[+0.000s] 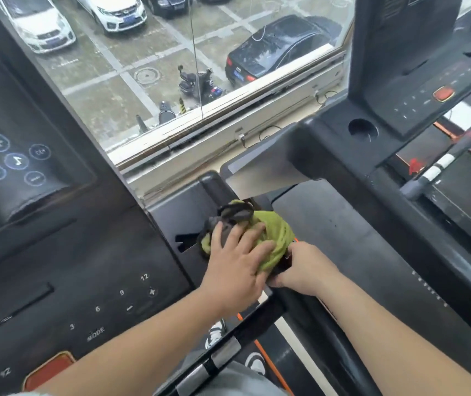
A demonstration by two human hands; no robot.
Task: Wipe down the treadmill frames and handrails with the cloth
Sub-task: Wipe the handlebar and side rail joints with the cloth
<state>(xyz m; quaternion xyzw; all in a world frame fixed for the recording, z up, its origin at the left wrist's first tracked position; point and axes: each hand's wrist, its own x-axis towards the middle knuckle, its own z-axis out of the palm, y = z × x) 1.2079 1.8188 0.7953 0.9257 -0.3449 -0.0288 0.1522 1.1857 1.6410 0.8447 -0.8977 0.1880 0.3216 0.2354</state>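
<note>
Mid-frame, the left hand (235, 264) presses spread fingers on the green cloth (273, 238) over the black treadmill frame (177, 218), while the right hand (307, 268) curls at the cloth's edge, grip unclear.

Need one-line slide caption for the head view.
Left hand presses a bunched green-and-grey cloth onto the black treadmill frame, right hand close beside it.

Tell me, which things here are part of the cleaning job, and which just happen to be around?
In the job:
green cloth
left hand, pressing on the cloth
right hand, at the cloth's edge
treadmill frame under the cloth
handrail

Just around:
console
cup holder
red button on the next treadmill
black car outside
</note>
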